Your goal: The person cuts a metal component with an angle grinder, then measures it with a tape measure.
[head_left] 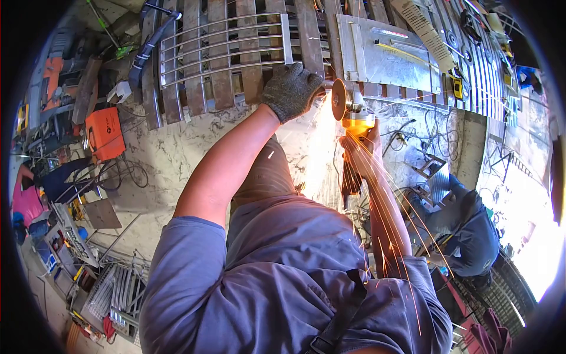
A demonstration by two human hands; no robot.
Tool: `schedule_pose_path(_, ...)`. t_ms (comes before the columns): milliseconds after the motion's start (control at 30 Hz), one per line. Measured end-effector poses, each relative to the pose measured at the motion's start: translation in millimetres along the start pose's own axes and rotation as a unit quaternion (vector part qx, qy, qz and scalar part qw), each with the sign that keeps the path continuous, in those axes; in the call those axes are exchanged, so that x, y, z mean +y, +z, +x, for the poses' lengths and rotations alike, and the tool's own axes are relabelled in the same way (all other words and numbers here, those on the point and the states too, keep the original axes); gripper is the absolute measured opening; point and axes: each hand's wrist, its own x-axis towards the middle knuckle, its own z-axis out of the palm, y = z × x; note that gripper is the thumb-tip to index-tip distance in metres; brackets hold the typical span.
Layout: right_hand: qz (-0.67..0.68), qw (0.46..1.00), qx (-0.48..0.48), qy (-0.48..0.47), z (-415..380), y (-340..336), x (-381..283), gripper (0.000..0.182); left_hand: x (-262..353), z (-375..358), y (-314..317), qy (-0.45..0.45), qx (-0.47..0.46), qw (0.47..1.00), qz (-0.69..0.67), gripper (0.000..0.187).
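My right hand (361, 150) is wrapped round a yellow angle grinder (358, 124), whose disc (339, 99) faces my other hand. Bright sparks (320, 141) stream down from the disc and back over my right forearm. In a dark grey knitted glove, my left hand (290, 92) is closed at the bench's near edge, on a piece of metal (327, 85) of which only a small end shows beside the disc. Just beyond the glove, a curved-bar metal grille (227, 50) lies on the slatted metal bench (194, 71).
A metal sheet (389, 53) and a yellow tape measure (457, 88) lie on the bench's right. An orange machine case (105, 134) and cables (127, 174) are on the floor at left. One person (471, 236) crouches at right; another (29, 203) is at far left.
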Motion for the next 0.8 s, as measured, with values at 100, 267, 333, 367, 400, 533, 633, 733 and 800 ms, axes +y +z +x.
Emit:
schedule_pose_path(100, 0.035, 0.999, 0.011, -0.024, 7.5, 6.1, 19.5, 0.085, 0.9, 0.0, -1.8, -0.003, -0.001, 1.0, 0.002, 0.029)
schedule_pose_path(267, 0.066, 0.997, -0.006, -0.05, 1.7, 4.6, 6.7, 0.082, 1.5, 0.1, -3.1, -0.003, -0.003, 1.0, -0.003, 0.029)
schedule_pose_path(333, 0.063, 0.997, -0.008, -0.051, 1.9, 4.7, 7.5, 0.076, 1.4, 0.4, -4.0, -0.005, 0.0, 1.0, -0.01, 0.029)
schedule_pose_path(367, 0.07, 0.996, -0.005, -0.052, 3.3, 6.8, 15.1, 0.074, 1.7, 0.3, -4.4, -0.006, 0.001, 1.0, -0.012, 0.029)
schedule_pose_path(400, 0.076, 0.996, -0.003, -0.052, 5.0, 8.5, 21.7, 0.072, 1.9, 0.4, -4.8, -0.007, 0.003, 1.0, -0.013, 0.03)
schedule_pose_path(533, -0.025, 0.996, 0.017, -0.084, 13.4, 9.0, 30.9, 0.071, 0.9, 1.5, -3.8, -0.011, -0.012, 1.0, -0.018, 0.03)
schedule_pose_path(633, -0.028, 0.997, 0.019, -0.064, 14.8, 6.7, 23.5, 0.074, 1.1, 1.6, -2.8, -0.015, -0.017, 1.0, -0.014, 0.03)
schedule_pose_path(733, -0.009, 0.998, 0.04, -0.055, 14.7, 7.9, 8.9, 0.06, 3.0, 1.6, -5.0, -0.028, -0.034, 0.999, -0.013, 0.03)
schedule_pose_path(800, 0.029, 0.999, 0.015, -0.019, 10.6, 1.6, -14.2, 0.074, 4.2, 2.0, -6.9, -0.039, -0.054, 0.998, -0.005, 0.03)
